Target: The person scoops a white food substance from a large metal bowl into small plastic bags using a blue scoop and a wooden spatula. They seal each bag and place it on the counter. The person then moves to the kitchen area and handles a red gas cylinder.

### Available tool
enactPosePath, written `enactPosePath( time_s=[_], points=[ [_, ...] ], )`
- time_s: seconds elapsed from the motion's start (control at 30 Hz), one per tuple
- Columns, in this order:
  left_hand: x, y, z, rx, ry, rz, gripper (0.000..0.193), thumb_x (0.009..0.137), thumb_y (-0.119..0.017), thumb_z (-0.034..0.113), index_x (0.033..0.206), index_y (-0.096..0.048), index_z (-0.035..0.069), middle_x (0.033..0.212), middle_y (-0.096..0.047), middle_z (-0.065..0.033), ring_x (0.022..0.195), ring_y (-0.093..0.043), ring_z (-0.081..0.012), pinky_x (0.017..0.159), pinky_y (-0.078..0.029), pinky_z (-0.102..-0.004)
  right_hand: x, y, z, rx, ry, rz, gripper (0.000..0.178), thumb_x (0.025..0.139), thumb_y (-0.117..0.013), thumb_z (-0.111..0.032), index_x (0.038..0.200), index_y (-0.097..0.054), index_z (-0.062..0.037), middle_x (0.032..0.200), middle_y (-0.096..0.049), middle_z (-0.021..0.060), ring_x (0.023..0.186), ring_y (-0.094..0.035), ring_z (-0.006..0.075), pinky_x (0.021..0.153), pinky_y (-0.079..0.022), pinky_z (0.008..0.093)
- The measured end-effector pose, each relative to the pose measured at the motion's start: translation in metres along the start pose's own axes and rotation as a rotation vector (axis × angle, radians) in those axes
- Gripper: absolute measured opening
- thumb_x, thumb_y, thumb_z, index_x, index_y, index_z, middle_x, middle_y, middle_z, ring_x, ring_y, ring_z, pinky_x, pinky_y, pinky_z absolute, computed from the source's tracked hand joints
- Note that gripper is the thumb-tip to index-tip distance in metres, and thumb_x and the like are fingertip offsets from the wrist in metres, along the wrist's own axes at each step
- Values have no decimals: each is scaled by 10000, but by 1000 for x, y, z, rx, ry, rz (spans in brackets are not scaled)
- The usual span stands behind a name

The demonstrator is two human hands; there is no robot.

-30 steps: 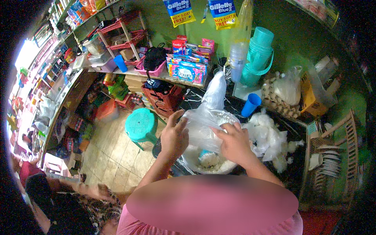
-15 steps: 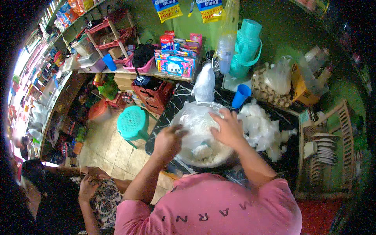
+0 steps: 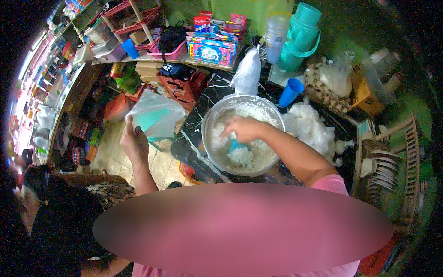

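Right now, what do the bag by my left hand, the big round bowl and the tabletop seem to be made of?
Bag: thin, clear plastic film, going by its creases and the green visible through it.
Bowl: probably metal, judging by its grey, dull-sheened wall, though plastic is possible.
Tabletop: black, smooth-looking, white-veined like marble, though printed laminate could look the same.

I note: left hand (image 3: 134,141) raised at the person's 10 o'clock, fingers curled; right hand (image 3: 243,129) at 12 o'clock, knuckles up.

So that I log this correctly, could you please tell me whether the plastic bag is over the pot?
No, the left hand holds the plastic bag out to the left of the pot.
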State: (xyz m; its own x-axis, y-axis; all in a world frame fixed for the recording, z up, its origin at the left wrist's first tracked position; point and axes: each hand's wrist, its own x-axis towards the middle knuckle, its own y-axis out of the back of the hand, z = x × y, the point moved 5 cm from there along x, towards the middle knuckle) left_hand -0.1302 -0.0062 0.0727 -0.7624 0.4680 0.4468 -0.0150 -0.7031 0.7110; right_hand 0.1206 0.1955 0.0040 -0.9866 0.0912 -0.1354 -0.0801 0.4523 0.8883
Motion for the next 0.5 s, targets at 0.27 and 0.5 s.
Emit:
enactPosePath(
  time_s=[0.27, 0.5],
  points=[
    [-31, -31, 44, -318, -13, -321, 682, 698, -662, 11, 1335, -420, 39, 1221, -551, -211, 1103, -560, -309, 888, -452, -352, -9, -11, -4, -666, 171, -245, 178, 672, -651, -177, 839, -668, -234, 946, -582, -7, 1023, -510, 215, 731, -415, 424],
    [-27, -58, 84, -632, 61, -523, 721, 721, -645, 1, 1362, -320, -64, 1159, -590, -175, 911, -597, -134, 754, -484, -259, -53, 26, 28, 5, -15, -169, 203, 632, -701, -141, 798, -617, -61, 956, -589, 56, 950, -545, 265, 765, -455, 379]
  ],
)
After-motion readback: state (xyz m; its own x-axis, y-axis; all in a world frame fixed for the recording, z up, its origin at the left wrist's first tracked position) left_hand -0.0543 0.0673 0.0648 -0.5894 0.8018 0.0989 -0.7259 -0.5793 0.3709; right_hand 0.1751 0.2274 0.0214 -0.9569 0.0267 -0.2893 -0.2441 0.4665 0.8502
